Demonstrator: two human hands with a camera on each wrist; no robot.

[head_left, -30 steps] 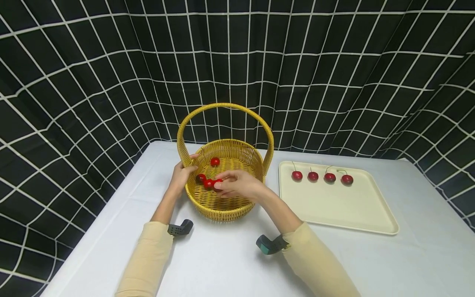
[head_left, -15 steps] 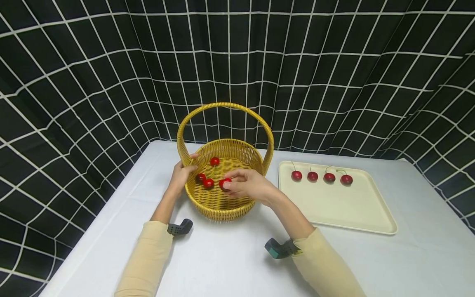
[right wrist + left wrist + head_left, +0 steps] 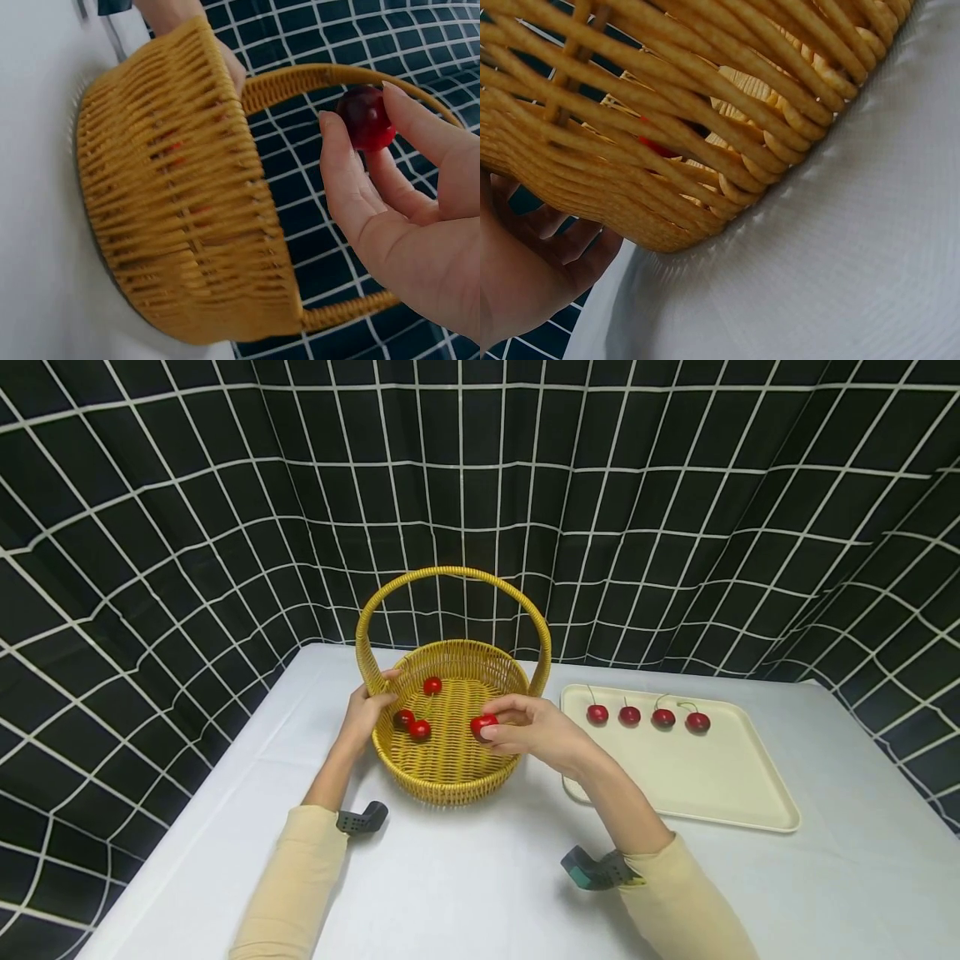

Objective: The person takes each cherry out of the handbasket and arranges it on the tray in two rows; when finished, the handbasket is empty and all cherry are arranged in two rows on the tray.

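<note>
A yellow wicker basket (image 3: 450, 792) with a tall arched handle stands on the white table. My left hand (image 3: 363, 714) grips its left rim by the foot of the handle; the left wrist view shows the fingers (image 3: 592, 259) against the woven wall. Between thumb and fingertips my right hand (image 3: 536, 731) pinches a dark red cherry (image 3: 366, 118), above the right part of the basket and higher than its rim. Inside the basket lie three more cherries: one at the back (image 3: 432, 686) and two together at the left, one of them a bright red cherry (image 3: 420, 730).
Right of the basket lies a cream tray (image 3: 720, 777), with several stemmed cherries in a row along its far side, among them a cherry (image 3: 697, 722) at the right end. A black curtain (image 3: 465, 485) with a white grid hangs behind the table.
My right hand has lifted the cherry away from the others in the basket and moved right with it, toward the tray side. The left hand stays on the rim.
</note>
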